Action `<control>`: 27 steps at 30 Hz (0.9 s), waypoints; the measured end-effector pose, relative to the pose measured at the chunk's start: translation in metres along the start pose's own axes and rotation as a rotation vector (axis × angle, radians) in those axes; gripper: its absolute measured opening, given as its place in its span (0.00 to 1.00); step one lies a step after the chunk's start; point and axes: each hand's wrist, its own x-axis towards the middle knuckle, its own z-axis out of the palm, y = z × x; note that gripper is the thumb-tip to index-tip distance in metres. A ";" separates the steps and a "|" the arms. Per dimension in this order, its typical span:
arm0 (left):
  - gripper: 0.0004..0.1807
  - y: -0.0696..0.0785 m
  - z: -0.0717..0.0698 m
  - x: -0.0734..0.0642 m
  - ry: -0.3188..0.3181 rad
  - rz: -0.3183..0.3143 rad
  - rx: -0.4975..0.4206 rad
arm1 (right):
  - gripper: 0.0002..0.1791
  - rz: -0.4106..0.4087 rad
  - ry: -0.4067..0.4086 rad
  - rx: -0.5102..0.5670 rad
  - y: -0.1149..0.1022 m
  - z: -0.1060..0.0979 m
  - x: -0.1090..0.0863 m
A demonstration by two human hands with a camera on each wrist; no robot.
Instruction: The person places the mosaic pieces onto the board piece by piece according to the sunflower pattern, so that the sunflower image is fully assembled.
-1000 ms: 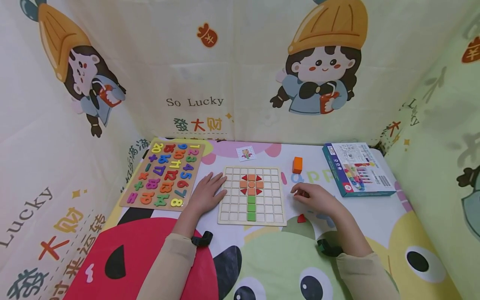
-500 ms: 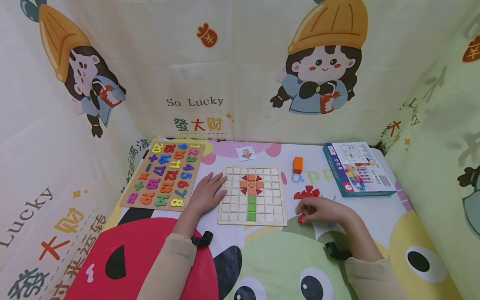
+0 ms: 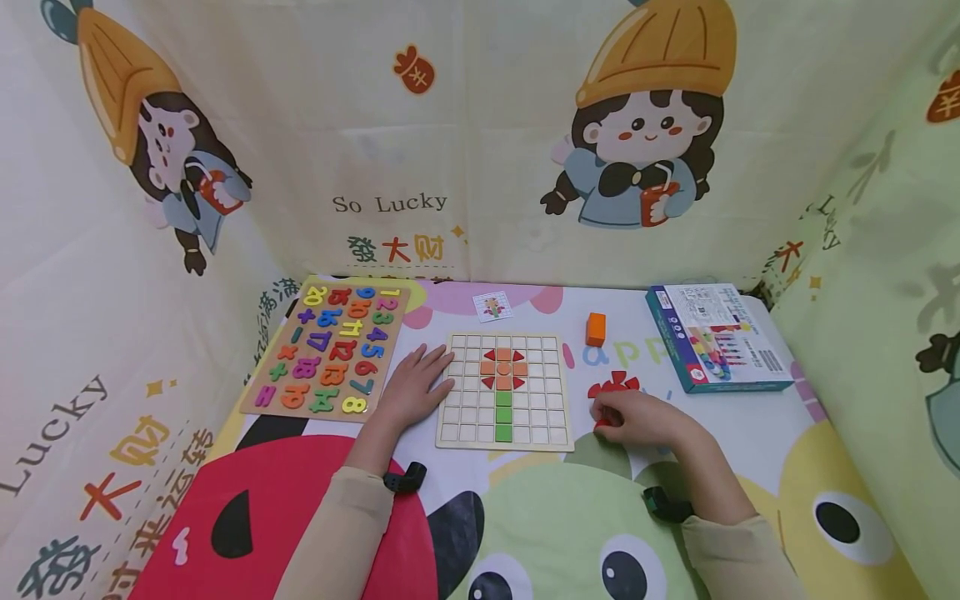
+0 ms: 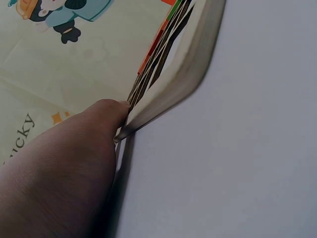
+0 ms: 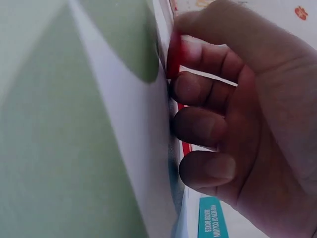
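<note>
Right hand: the right hand (image 3: pixel 637 417) is low over the table (image 3: pixel 555 517), thumb and index finger pinching one red piece (image 5: pixel 173 54); the other fingers are curled in beside it.
Red piece: stands on edge between the two fingertips, close to the tablecloth; right of the grid board (image 3: pixel 459 421) and apart from it. Exact shape hidden by the fingers.
Left hand: the left hand (image 3: pixel 411 392) is spread, fingers extended, grasping nothing; thumb tip and fingertips at the grid board's left edge, thumb in contact in the left wrist view.
Grid board: flat on the table, between the two hands.
On grid: orange squares (image 3: pixel 487 368) in a plus shape; four red triangles (image 3: pixel 489 355) at its corners; three green squares (image 3: pixel 503 417) in a column below.
Red pile: a red pile (image 3: pixel 615 385) of loose pieces lies just beyond the right hand.
Orange block: the orange block (image 3: pixel 596 330) stands farther back than the red pile.
Card: a small patterned card (image 3: pixel 492 307) lies behind the grid board.
Number board: the number board (image 3: pixel 274 409) is left of the left hand.
Box: a flat box (image 3: pixel 720 337) is at the far right of the table.
</note>
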 end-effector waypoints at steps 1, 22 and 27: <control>0.34 0.000 0.000 0.000 0.000 0.000 -0.001 | 0.09 0.007 0.011 0.007 0.000 0.000 0.000; 0.34 0.002 -0.001 0.000 0.006 -0.002 -0.014 | 0.11 0.089 0.016 0.114 0.026 -0.015 -0.011; 0.34 0.002 -0.001 0.001 0.005 -0.011 -0.020 | 0.10 0.080 0.004 0.115 0.026 -0.015 -0.011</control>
